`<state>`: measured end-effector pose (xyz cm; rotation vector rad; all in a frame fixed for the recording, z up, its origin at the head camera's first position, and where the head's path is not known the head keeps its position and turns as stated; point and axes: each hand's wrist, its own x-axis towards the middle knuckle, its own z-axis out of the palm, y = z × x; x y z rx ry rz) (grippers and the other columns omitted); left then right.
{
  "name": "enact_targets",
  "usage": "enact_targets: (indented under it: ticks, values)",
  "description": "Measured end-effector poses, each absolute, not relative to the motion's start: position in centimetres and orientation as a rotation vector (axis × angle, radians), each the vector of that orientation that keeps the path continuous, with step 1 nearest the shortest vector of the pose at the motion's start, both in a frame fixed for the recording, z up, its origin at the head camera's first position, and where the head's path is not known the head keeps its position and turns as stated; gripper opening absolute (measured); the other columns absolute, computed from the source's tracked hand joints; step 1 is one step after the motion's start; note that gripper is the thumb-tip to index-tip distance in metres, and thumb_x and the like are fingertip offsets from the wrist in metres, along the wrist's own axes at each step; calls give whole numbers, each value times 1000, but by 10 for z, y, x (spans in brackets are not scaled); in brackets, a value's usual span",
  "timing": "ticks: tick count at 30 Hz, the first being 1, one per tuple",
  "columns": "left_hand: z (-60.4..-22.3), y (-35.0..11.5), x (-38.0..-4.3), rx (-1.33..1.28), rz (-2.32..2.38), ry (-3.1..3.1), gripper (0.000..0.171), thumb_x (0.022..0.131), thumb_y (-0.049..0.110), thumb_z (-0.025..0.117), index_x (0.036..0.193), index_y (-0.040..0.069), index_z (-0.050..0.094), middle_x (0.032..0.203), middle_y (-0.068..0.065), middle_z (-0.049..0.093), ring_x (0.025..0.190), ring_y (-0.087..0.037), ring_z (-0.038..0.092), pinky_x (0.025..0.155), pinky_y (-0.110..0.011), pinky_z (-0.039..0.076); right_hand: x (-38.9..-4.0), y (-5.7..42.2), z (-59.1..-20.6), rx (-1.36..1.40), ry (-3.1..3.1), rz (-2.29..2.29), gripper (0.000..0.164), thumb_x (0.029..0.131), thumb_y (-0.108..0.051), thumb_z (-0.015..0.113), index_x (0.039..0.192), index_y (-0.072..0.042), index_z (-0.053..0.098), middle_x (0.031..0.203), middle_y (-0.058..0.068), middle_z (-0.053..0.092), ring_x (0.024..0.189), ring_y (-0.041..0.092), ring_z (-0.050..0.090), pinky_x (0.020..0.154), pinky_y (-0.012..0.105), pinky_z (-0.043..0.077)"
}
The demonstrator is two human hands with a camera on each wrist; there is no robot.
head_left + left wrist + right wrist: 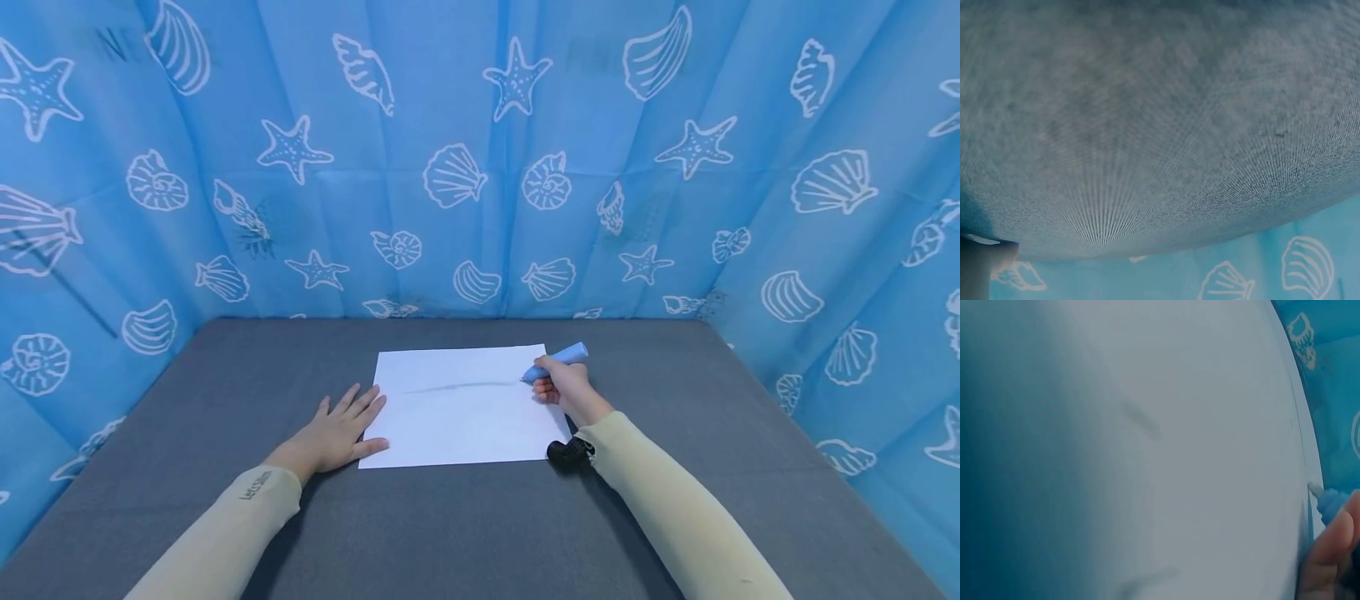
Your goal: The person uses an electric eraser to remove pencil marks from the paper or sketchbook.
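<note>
A white sheet of paper (457,425) lies on the grey table, with a long faint bluish-grey line across its upper half. My left hand (337,433) rests with spread, straight fingers over the paper's left edge. In my right hand (564,388) I grip a thick light-blue marker (572,353), its tip pointing down and left at the line's right end, near the paper's right edge. The right wrist view shows the marker (1333,503) with its pale tip close over the paper (1222,444). Only a bit of my left hand (1004,257) shows in the left wrist view.
The grey cloth-covered table (450,533) spreads around the paper. A blue curtain (465,225) with white shells and starfish hangs along the back and sides. A small black wrist camera (567,454) sits under my right sleeve, overlapping the paper's lower right corner.
</note>
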<state>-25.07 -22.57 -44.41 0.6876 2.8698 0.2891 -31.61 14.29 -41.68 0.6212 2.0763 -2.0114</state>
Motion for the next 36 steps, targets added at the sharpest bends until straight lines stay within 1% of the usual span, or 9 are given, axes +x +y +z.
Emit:
enact_targets:
  ticks: [16,24,25,31,32,36]
  values:
    - [-440,-224,-248,688,312,2871,86,94,65,41,154,6,23,161,-16,15,145,-43,4,106,-71,0,-316,143,-418,611,2074,-2017,26,92,-21,63,80,1,59,59,5,56,47,11,53,48,22,49]
    - [-457,-230,-256,682,259,2905,88,92,71,36,156,13,20,162,-9,13,147,-38,3,108,-69,1,-316,141,-420,604,2061,-2043,26,92,-21,63,77,0,59,57,4,56,46,10,53,47,22,49]
    - [-459,-230,-257,689,272,2911,88,92,71,38,156,11,21,162,-10,14,147,-39,4,108,-69,1,-316,141,-421,605,2060,-2046,26,92,-21,63,77,0,59,57,4,56,46,10,53,47,22,49]
    - [-460,-231,-258,691,273,2914,90,91,73,36,156,11,22,162,-10,14,146,-40,5,107,-70,2,-316,140,-419,599,2065,-2045,27,92,-21,63,76,0,59,56,4,56,45,10,52,47,22,49]
    - [-460,-231,-258,686,264,2912,90,91,74,35,156,13,21,162,-9,14,147,-39,4,108,-70,2,-316,140,-419,599,2064,-2036,26,92,-21,63,76,0,59,57,4,56,45,10,52,47,22,49]
    - [-458,-231,-258,676,265,2907,91,91,74,35,156,12,22,162,-10,14,146,-40,4,107,-70,1,-317,139,-419,606,2058,-2032,26,92,-21,63,78,0,59,58,4,56,46,10,52,48,22,49]
